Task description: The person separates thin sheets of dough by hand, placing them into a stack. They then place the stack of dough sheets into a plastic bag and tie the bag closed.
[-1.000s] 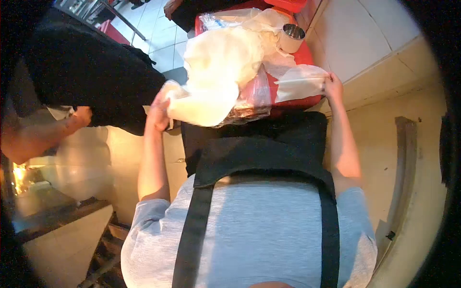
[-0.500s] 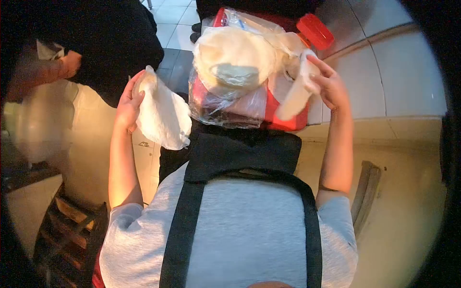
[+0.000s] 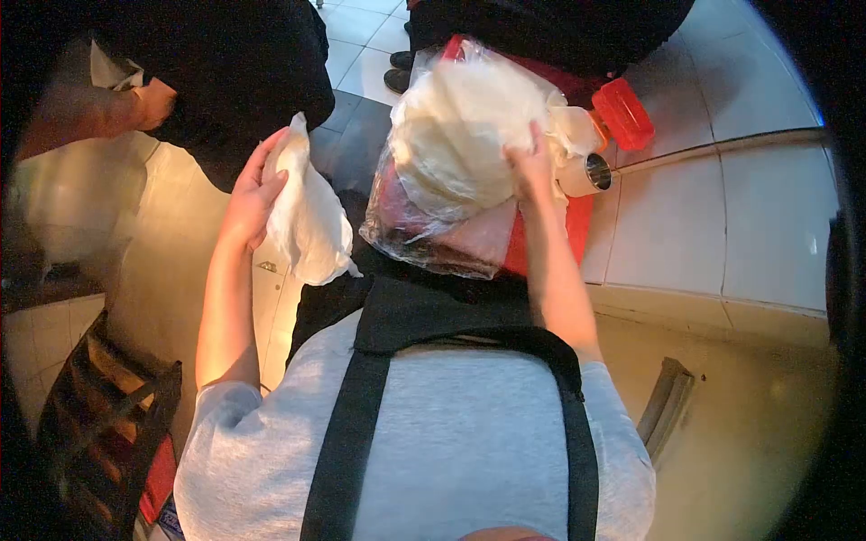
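My left hand [image 3: 255, 198] is closed on a thin white dough sheet [image 3: 311, 216], which hangs limp to the right of the fingers. My right hand [image 3: 532, 167] reaches over a stack of round pale dough sheets [image 3: 460, 135]. Its thumb and finger are apart and touch the stack's right side; I see nothing held between them, though the fingertips are partly blurred. Beneath the stack lies clear plastic wrap [image 3: 424, 243] over a red surface [image 3: 577, 225]. Close by the right wrist, a metal-lined cup [image 3: 591, 173] lies tilted with its mouth toward the right.
A red plastic container [image 3: 622, 114] stands against the white tiled ledge [image 3: 767, 198] on the right. A co-worker in dark clothes stands at the left, with one hand [image 3: 153, 104] visible. Another dark-clothed person is at the far side. A dark slatted rack [image 3: 117, 406] stands lower left.
My right hand has moved left onto the stack, and the white piece it held is no longer in it. The metal-lined cup has come into clear view. My left hand still holds its sheet.
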Tool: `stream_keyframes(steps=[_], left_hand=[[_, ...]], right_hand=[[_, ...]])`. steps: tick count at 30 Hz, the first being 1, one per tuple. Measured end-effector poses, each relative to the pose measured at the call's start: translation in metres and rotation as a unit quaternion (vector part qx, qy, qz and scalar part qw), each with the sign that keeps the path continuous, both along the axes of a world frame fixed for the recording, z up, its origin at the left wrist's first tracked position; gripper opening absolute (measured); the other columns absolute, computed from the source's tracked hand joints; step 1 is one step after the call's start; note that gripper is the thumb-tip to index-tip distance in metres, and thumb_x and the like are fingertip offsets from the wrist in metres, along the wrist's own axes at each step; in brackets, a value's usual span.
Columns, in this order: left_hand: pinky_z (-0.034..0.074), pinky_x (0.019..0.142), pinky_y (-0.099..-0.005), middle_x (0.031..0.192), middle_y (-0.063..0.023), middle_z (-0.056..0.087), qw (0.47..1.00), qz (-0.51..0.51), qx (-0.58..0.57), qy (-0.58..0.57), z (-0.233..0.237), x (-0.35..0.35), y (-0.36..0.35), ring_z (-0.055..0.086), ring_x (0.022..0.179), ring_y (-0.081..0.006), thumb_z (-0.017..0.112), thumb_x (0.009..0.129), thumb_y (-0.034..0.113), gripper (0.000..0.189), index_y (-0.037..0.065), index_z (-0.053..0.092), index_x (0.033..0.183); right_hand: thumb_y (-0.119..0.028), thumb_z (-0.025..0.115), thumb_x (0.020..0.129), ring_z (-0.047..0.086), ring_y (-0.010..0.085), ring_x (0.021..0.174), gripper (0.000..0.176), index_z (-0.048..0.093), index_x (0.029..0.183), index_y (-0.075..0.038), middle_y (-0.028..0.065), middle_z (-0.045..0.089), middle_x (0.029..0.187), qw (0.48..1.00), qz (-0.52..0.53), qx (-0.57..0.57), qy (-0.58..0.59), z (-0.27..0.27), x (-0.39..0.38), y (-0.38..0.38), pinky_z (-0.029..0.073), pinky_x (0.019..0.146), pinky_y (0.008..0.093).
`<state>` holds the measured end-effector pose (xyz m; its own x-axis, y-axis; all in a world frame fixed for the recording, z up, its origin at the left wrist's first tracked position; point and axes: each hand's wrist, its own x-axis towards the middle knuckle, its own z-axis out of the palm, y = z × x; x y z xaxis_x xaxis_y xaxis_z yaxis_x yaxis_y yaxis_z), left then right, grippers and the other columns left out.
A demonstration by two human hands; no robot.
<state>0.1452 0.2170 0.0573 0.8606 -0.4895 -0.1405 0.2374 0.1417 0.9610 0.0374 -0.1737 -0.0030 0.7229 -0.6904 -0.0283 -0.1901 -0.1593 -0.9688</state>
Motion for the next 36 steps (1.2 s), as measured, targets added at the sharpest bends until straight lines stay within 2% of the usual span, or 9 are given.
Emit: stream_keyframes(steps=[4, 8, 12, 14, 20, 23, 26, 30, 36], left_hand=[[0.040, 0.093, -0.0300, 0.122, -0.0086, 0.050, 0.999, -0.017, -0.024, 0.022, 0.011, 0.000, -0.017, 0.050, 0.109, -0.0173, 0.046, 0.084, -0.002, 0.049, 0.006, 0.038, 0.132], [0.046, 0.087, -0.0310, 0.120, -0.0100, 0.051, 0.991, -0.074, -0.110, 0.011, 0.034, -0.017, -0.063, 0.053, 0.104, -0.0175, 0.046, 0.082, -0.003, 0.051, 0.005, 0.037, 0.131], [0.044, 0.090, -0.0285, 0.121, -0.0074, 0.050, 0.962, -0.105, -0.237, 0.082, 0.053, -0.048, -0.125, 0.052, 0.104, -0.0153, 0.050, 0.080, -0.002, 0.051, 0.009, 0.041, 0.129], [0.040, 0.092, -0.0275, 0.122, -0.0007, 0.048, 0.980, -0.140, -0.115, -0.082, 0.036, -0.044, -0.148, 0.047, 0.107, -0.0106, 0.047, 0.084, 0.000, 0.049, 0.012, 0.040, 0.131], [0.042, 0.084, -0.0269, 0.119, -0.0041, 0.049, 0.986, -0.154, -0.014, 0.064, 0.026, -0.079, -0.140, 0.047, 0.104, -0.0127, 0.059, 0.080, 0.008, 0.062, 0.012, 0.030, 0.136], [0.045, 0.076, -0.0259, 0.107, -0.0074, 0.054, 0.984, -0.161, 0.013, 0.077, -0.096, -0.102, -0.157, 0.051, 0.096, -0.0136, 0.069, 0.072, 0.010, 0.070, 0.007, 0.034, 0.133], [0.047, 0.077, -0.0303, 0.102, -0.0081, 0.057, 0.967, -0.215, 0.085, 0.102, -0.125, -0.104, -0.140, 0.054, 0.093, -0.0166, 0.074, 0.067, 0.012, 0.072, 0.005, 0.038, 0.128], [0.048, 0.081, -0.0354, 0.099, -0.0144, 0.062, 0.970, -0.084, 0.131, -0.188, -0.193, -0.108, -0.154, 0.060, 0.091, -0.0242, 0.071, 0.063, 0.006, 0.067, 0.004, 0.043, 0.124], [0.047, 0.083, -0.0352, 0.104, -0.0145, 0.060, 0.957, -0.146, 0.243, -0.055, -0.161, -0.098, -0.146, 0.059, 0.094, -0.0242, 0.069, 0.064, 0.004, 0.069, 0.001, 0.039, 0.126]], right_hand=[[0.008, 0.058, 0.072, 0.054, 0.0244, 0.100, 0.079, 0.020, 0.140, -0.004, 0.0174, 0.048, 0.120, 0.965, -0.035, 0.240, -0.096, -0.085, -0.015, -0.005, 0.049, 0.077, 0.0320], [0.001, 0.058, 0.079, 0.054, 0.0223, 0.092, 0.067, 0.026, 0.137, -0.006, 0.0123, 0.051, 0.108, 0.982, -0.091, 0.157, -0.044, -0.041, -0.030, 0.008, 0.050, 0.071, 0.0328], [-0.020, 0.053, 0.089, 0.052, 0.0217, 0.091, 0.054, 0.029, 0.136, -0.012, 0.0089, 0.049, 0.111, 0.931, 0.055, 0.360, -0.039, -0.023, -0.076, 0.045, 0.048, 0.078, 0.0362], [-0.024, 0.052, 0.089, 0.051, 0.0207, 0.092, 0.059, 0.023, 0.140, -0.018, 0.0077, 0.047, 0.117, 0.897, 0.119, 0.426, -0.003, 0.006, -0.097, 0.076, 0.046, 0.080, 0.0361], [-0.002, 0.061, 0.081, 0.054, 0.0160, 0.083, 0.058, 0.034, 0.131, -0.012, 0.0060, 0.053, 0.098, 0.932, 0.103, 0.326, -0.122, -0.002, -0.149, 0.070, 0.049, 0.069, 0.0259], [0.000, 0.061, 0.079, 0.054, 0.0175, 0.086, 0.054, 0.039, 0.127, -0.010, 0.0072, 0.051, 0.102, 0.953, 0.089, 0.287, -0.038, -0.036, -0.155, 0.072, 0.049, 0.072, 0.0277], [-0.001, 0.063, 0.073, 0.054, 0.0227, 0.090, 0.045, 0.051, 0.116, -0.005, 0.0103, 0.049, 0.107, 0.965, 0.158, -0.185, 0.102, -0.076, -0.162, 0.084, 0.049, 0.076, 0.0298], [-0.004, 0.064, 0.074, 0.055, 0.0264, 0.092, 0.034, 0.056, 0.107, -0.003, 0.0141, 0.049, 0.109, 0.971, 0.155, -0.176, 0.054, -0.079, -0.160, 0.080, 0.046, 0.082, 0.0328], [-0.004, 0.062, 0.077, 0.056, 0.0138, 0.086, 0.032, 0.057, 0.108, -0.003, 0.0083, 0.055, 0.107, 0.999, -0.033, 0.026, -0.001, -0.092, -0.177, 0.037, 0.047, 0.075, 0.0270]])
